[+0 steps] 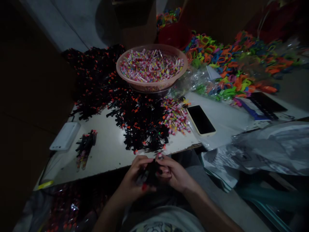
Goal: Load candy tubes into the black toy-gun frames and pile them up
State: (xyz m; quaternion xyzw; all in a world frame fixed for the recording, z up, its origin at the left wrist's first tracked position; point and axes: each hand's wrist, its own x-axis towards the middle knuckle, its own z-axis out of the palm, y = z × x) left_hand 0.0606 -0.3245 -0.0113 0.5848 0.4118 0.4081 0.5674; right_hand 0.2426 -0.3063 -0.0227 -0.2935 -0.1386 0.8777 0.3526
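Just off the table's front edge, my left hand (132,177) is closed around a dark black plastic piece (149,173) with a red-orange tip, which looks like a toy gun. My right hand (176,172) meets it from the other side, fingers curled in, and a small pink-and-white tube end (160,156) shows at its thumb and fingertips. How the two pieces join is hidden in shadow. Beyond my hands lies a heap of black toy guns (145,122) with orange tips. Small candy-filled tubes (177,117) are piled against its right side.
A pink basket (124,76) full of wrapped tubes stands at the back. A phone (201,120), a white power bank (65,136) and a small bundle of toy guns (86,145) lie on the table (108,161). Colourful plastic pieces (212,48) and plastic bags (272,148) occupy the right.
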